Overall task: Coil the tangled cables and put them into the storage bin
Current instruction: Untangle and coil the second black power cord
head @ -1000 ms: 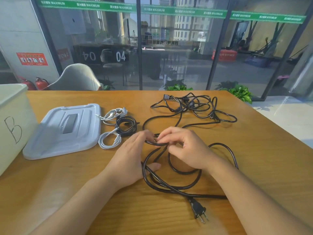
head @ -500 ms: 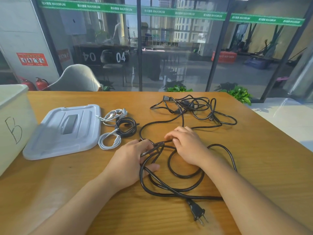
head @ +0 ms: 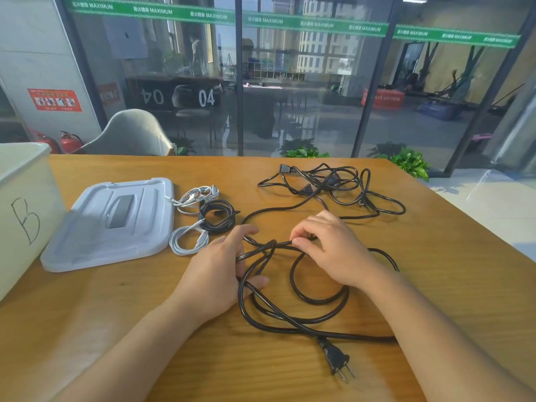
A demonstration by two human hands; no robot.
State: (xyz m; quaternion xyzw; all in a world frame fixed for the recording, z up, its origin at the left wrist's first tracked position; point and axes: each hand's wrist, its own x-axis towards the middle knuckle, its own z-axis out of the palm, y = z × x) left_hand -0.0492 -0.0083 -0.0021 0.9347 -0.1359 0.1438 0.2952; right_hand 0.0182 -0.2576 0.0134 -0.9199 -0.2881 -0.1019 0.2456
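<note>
Mid-table, the black power cord (head: 293, 317) lies in loose loops, its plug (head: 336, 358) by the near edge. The left hand (head: 217, 274) grips the loops; the right hand (head: 330, 250) pinches a strand. The tangle (head: 333, 184) reaches the far edge. At the wooden table's (head: 435, 285) left edge stands the storage bin (head: 23, 216), marked "B". The glass wall (head: 290, 82) reads "MAXIMUM" and "04".

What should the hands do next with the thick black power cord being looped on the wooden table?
Probably lay the strand pinched by the right hand onto the loops the left hand holds. The thick black power cord is partly coiled, yet it still trails toward the tangled black cable pile.
</note>
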